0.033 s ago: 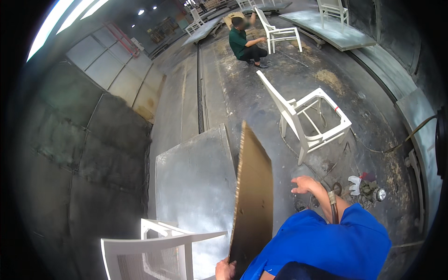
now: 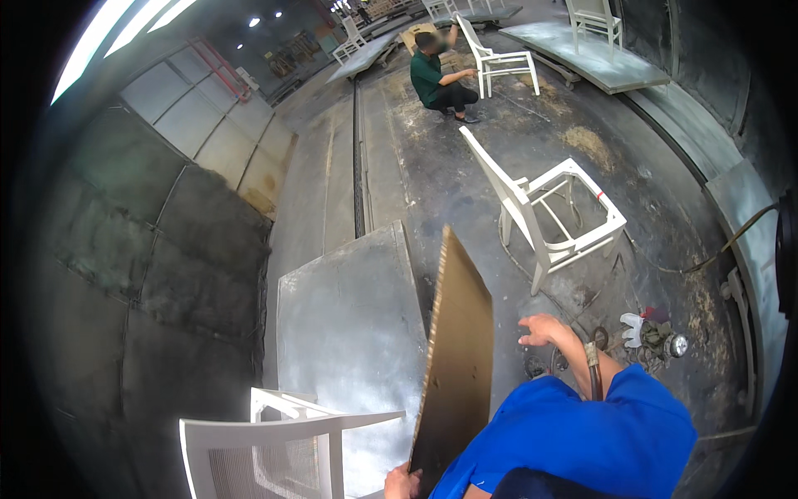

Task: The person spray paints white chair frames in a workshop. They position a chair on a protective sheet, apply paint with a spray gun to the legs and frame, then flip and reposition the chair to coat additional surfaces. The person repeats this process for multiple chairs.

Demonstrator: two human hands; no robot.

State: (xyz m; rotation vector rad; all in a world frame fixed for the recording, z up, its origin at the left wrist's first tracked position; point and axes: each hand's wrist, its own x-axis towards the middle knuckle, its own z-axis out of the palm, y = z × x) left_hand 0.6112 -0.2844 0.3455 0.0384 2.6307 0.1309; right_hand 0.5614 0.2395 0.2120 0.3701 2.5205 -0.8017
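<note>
A tall brown cardboard sheet (image 2: pixel 457 358) stands on edge in front of me, a little tilted. My left hand (image 2: pixel 402 481) grips its lower left edge, with the fingers partly hidden by the sheet. My right hand (image 2: pixel 542 328) is held out to the right of the sheet, fingers stretched and nothing in them. A hose end (image 2: pixel 593 366) lies across my right forearm. Close to my left hand is a white chair (image 2: pixel 258 445) with a ribbed backrest, partly cut off by the frame. Beyond my right hand a white chair frame (image 2: pixel 540 216) without a seat stands on the floor.
A grey metal-topped platform (image 2: pixel 341 308) lies left of the cardboard. A person in green (image 2: pixel 432 79) squats at the back, touching another white chair (image 2: pixel 503 62). Platforms with chairs line the far right. A hose (image 2: pixel 665 268), rags (image 2: pixel 655 337) and a round metal item (image 2: pixel 678 345) lie right.
The top of the cardboard sheet has tipped slightly to the right and down. My right hand has stayed in place.
</note>
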